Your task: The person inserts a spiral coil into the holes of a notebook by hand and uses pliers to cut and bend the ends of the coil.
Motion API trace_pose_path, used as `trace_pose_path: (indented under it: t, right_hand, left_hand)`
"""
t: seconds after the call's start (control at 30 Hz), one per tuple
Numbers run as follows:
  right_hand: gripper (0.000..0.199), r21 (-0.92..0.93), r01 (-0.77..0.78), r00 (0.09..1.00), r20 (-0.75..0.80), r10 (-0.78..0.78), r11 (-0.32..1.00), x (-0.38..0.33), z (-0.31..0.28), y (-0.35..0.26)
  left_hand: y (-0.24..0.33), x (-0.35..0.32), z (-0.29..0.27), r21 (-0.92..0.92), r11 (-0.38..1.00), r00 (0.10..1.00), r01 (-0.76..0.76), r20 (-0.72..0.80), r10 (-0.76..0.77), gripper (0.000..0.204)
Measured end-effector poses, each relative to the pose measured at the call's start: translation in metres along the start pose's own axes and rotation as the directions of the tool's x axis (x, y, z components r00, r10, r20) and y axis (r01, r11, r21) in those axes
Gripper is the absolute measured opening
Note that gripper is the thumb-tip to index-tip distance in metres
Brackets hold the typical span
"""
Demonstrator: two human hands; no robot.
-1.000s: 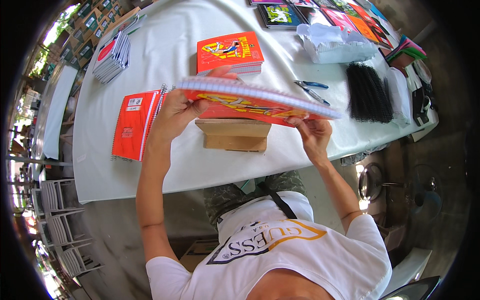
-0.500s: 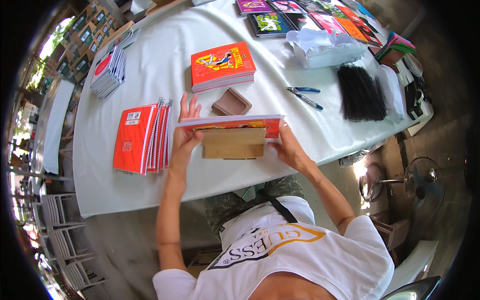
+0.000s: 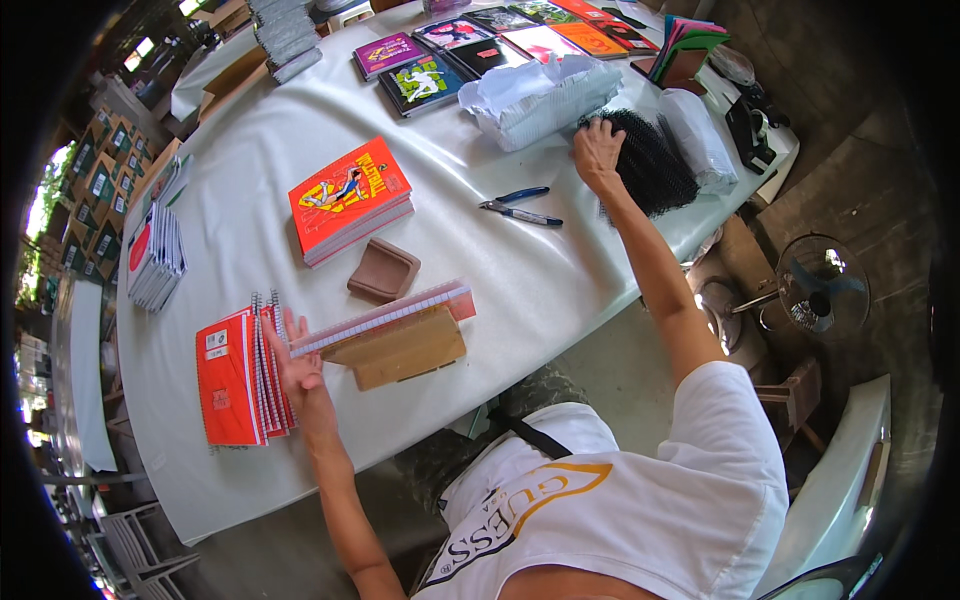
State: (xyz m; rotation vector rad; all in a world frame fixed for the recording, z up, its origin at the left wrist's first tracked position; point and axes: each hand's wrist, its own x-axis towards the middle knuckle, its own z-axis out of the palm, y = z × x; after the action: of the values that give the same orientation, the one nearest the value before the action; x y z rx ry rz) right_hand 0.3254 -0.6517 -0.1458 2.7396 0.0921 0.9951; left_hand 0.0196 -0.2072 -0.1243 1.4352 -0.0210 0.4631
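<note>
On the white-covered table, a loose stack of notebook pages with a red cover (image 3: 458, 306) stands on edge against a brown cardboard support (image 3: 412, 350). Its left end is beside my left hand (image 3: 307, 375), whose fingers are spread and stretched out. My right hand (image 3: 598, 155) reaches far to the right, its fingers curled onto the end of a pile of black binding coils (image 3: 655, 170). Exactly how many coils it pinches is hidden. Several red spiral notebooks (image 3: 228, 385) lie stacked just left of my left hand.
Beyond the support are a brown block (image 3: 383, 270), a thick stack of orange-red covered books (image 3: 350, 200) and blue-handled pliers (image 3: 522, 205). White wrapping paper (image 3: 540, 100) borders the coils. Colourful notebooks (image 3: 422, 82) lie at the back. A fan (image 3: 822, 283) stands off the right edge.
My right hand has left the right end of the pages and moved out to the black coils. My left hand stays at their left end, its fingers spread. The view has shifted and turned.
</note>
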Motion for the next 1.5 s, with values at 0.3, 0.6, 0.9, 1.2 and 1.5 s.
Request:
trace_pose_path:
  t: [0.3,0.6,0.9,1.2,1.5]
  right_hand:
    - [0.016,0.351,-0.044,0.974,0.223,-0.037,0.935,0.007,-0.063,-0.012]
    - [0.015,0.999,-0.023,0.911,0.031,-0.41,0.025,-0.05,-0.199,-0.074]
    - [0.019,0.881,-0.288,0.957,0.283,-0.068,-0.376,-0.002,-0.086,0.015]
    - [0.022,0.97,-0.132,0.898,0.03,-0.439,-0.202,0.043,-0.137,0.027]
    - [0.014,0.989,0.004,0.825,-0.089,-0.558,-0.151,-0.047,-0.208,-0.086]
  left_hand:
    - [-0.003,-0.025,-0.013,0.147,0.969,0.972,0.199,0.092,-0.214,0.124]
    - [0.089,0.015,0.128,0.858,0.06,0.848,-0.51,0.49,0.203,0.077]
    - [0.056,0.024,0.139,0.853,0.166,0.867,-0.495,0.497,0.033,0.063]
    - [0.057,0.024,0.142,0.866,0.057,0.866,-0.497,0.492,0.087,0.063]
    - [0.055,0.026,0.142,0.853,0.113,0.86,-0.509,0.499,0.109,0.063]
